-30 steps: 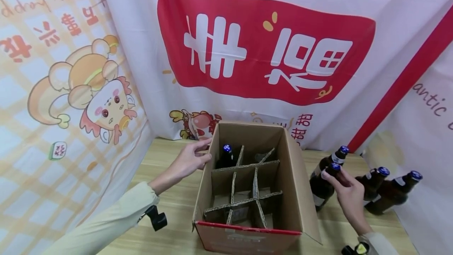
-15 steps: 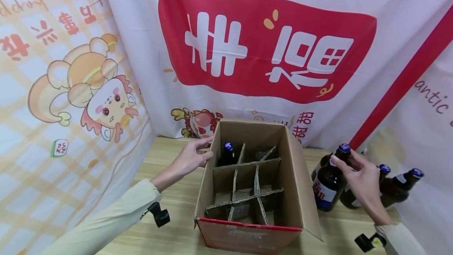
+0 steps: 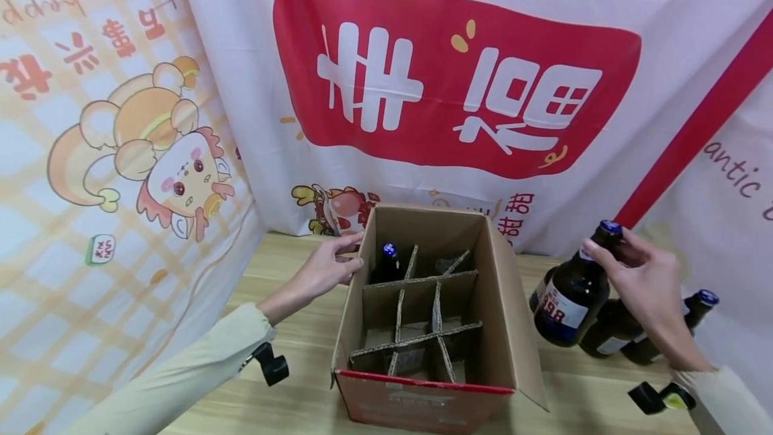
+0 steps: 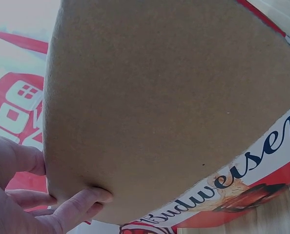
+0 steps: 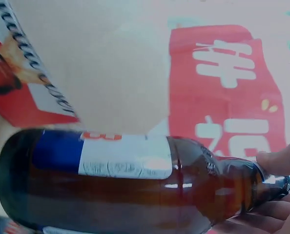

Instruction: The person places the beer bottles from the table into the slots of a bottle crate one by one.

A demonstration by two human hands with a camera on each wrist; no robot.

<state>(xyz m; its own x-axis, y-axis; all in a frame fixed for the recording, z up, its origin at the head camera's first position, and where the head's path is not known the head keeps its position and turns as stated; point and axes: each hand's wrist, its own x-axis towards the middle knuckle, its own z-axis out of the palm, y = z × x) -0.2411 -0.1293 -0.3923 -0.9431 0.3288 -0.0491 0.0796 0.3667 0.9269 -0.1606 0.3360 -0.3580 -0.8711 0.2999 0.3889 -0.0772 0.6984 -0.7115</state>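
Observation:
My right hand [image 3: 655, 287] grips a brown beer bottle [image 3: 570, 297] by its neck, below the blue cap. The bottle leans and carries a white and blue label. In the right wrist view, thumb and fingers close round the bottle's neck [image 5: 233, 183]. At the far left corner of a cardboard box [image 3: 423, 405], my left hand [image 3: 320, 274] pinches the box's side flap [image 4: 159, 107]; the left wrist view shows fingers on both sides of its edge. Cardboard dividers [image 3: 417, 280] split the open box into compartments. One blue-capped bottle [image 3: 389, 260] stands in the back left compartment.
Several more brown bottles stand on the wooden table [image 3: 290, 368] right of the box, partly hidden, including an outer bottle [image 3: 694, 307]. The box's right flap [image 3: 522, 307] hangs outward between box and bottles. A printed cloth [image 3: 459, 86] hangs behind the table.
My right hand has taken a bottle by the neck and moved it rightward and up, tilting it so its label shows. My left hand has stayed at the box.

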